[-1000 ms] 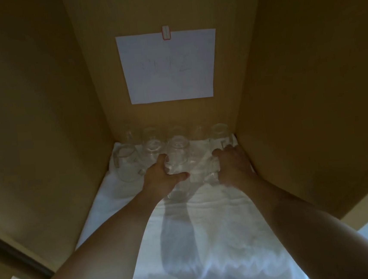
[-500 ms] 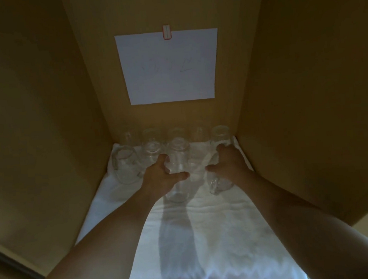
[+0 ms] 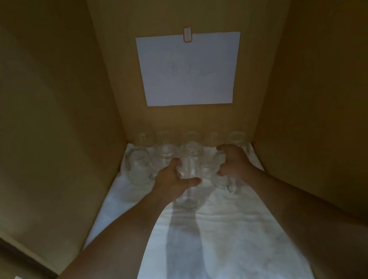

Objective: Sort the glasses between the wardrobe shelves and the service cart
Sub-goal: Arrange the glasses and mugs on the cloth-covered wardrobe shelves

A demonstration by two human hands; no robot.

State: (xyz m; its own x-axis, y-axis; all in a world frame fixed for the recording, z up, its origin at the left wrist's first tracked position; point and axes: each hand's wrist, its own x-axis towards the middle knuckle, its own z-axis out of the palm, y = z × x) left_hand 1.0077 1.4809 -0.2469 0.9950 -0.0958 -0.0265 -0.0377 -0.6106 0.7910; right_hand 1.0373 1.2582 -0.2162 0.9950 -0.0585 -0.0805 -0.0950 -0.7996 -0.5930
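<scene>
Wardrobe compartment [image 3: 40, 108], dim light; clear glass on white cloth [image 3: 232, 236], so outlines are faint and hard to separate.

Far left of the left hand: a handled mug [image 3: 139, 168], upright on the cloth against the side wall. Its handle is barely readable. Between it and the left hand, one tumbler [image 3: 166, 156], partly hidden by the knuckles.

Left hand [image 3: 173, 180]: fingers and thumb curled round a tall glass [image 3: 189, 183], thumb across its near side. The glass base sits at or just above the cloth; cannot tell if it touches.

Between the hands, a small glass [image 3: 206, 168], mostly a smear of highlights.

Right hand [image 3: 233, 163]: fingers curled over the top of a handled glass [image 3: 224, 178], thumb on its left side. The handle shows below the palm; the upper part of the glass is covered by the hand.

Behind both hands, a back row along the rear wall: five faint shapes counted, the rightmost [image 3: 236, 137] clearest, just beyond the right fingertips. Count uncertain.

Above the row, one white paper sheet [image 3: 190, 71] fixed by a red-edged tab [image 3: 187, 34]; pencil marks unreadable.

Both forearms cut off by the lower frame edge.
</scene>
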